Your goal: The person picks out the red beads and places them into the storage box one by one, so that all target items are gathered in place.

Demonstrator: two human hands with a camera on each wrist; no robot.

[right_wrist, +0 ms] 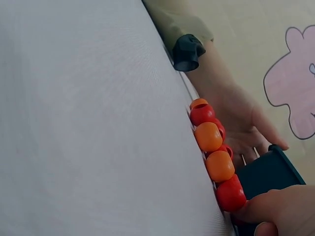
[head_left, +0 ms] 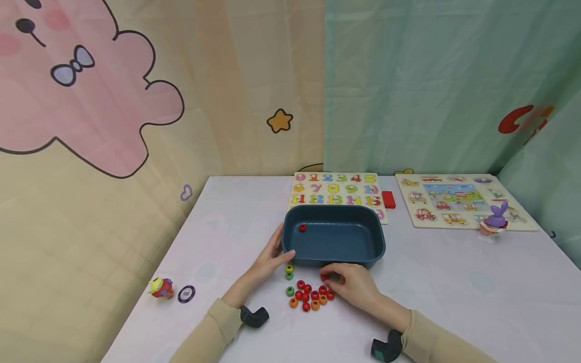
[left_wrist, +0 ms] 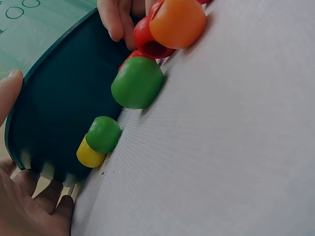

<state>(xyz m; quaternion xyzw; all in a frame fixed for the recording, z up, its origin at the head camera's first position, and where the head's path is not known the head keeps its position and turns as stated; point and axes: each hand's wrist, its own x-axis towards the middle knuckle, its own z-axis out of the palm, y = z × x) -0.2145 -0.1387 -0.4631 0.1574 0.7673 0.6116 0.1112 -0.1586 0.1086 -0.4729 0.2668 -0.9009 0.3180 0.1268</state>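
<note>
A dark blue rectangular tub stands on the table with one red bead inside. At its left end my left hand grips the wall, thumb over the rim and fingers along the outside. My right hand, just in front of the tub's near wall, pinches a red bead between thumb and fingertips. Below the hands lies a loose group of round beads with holes, several red and a few orange. A green bead is at the group's left; a yellow bead touches another green one nearer the tub.
Behind the tub lies a number puzzle board, with a red block beside it. A vehicle puzzle board and a purple-topped figurine are at the back right. To the left are a small toy figure and a round chip.
</note>
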